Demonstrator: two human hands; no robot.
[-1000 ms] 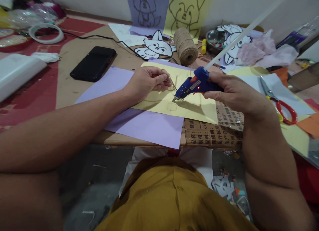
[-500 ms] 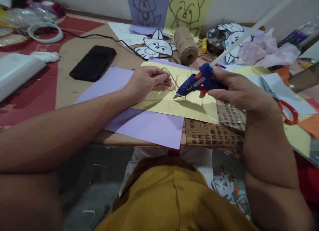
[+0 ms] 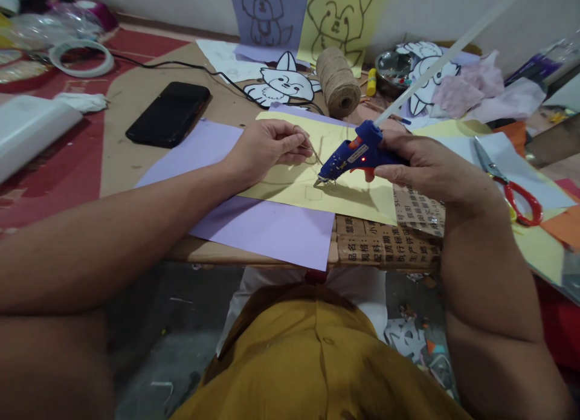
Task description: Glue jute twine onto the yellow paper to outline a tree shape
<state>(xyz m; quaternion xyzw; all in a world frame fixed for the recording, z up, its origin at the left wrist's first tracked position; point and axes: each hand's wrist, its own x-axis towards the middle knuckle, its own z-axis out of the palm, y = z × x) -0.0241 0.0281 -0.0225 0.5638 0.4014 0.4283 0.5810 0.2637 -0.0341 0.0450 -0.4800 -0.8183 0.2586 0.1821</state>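
My left hand (image 3: 278,148) pinches a thin brown twine (image 3: 316,155) over a sheet of yellow paper (image 3: 281,189). In my right hand (image 3: 421,163) is a blue hot glue gun (image 3: 357,153) with its red light on and a long white glue stick (image 3: 426,75) rising from its back. The nozzle points down at the yellow paper, just above a small pencilled square (image 3: 313,193); whether it touches the sheet I cannot tell. Purple paper (image 3: 272,229) lies beneath the yellow sheet. Behind both hands rests a spool of twine (image 3: 338,84) on its side.
A black phone (image 3: 168,113) lies left of the papers. Red-handled scissors (image 3: 510,184) are at the right. Cut-out paper foxes (image 3: 287,84), a metal bowl (image 3: 393,72) and a tape roll (image 3: 81,58) sit further back. Drawings (image 3: 338,21) lean on the wall.
The glue gun has shifted slightly left and down, its nozzle now nearer the pencilled square. The twine loop beside my left fingers looks smaller. My left hand has barely moved.
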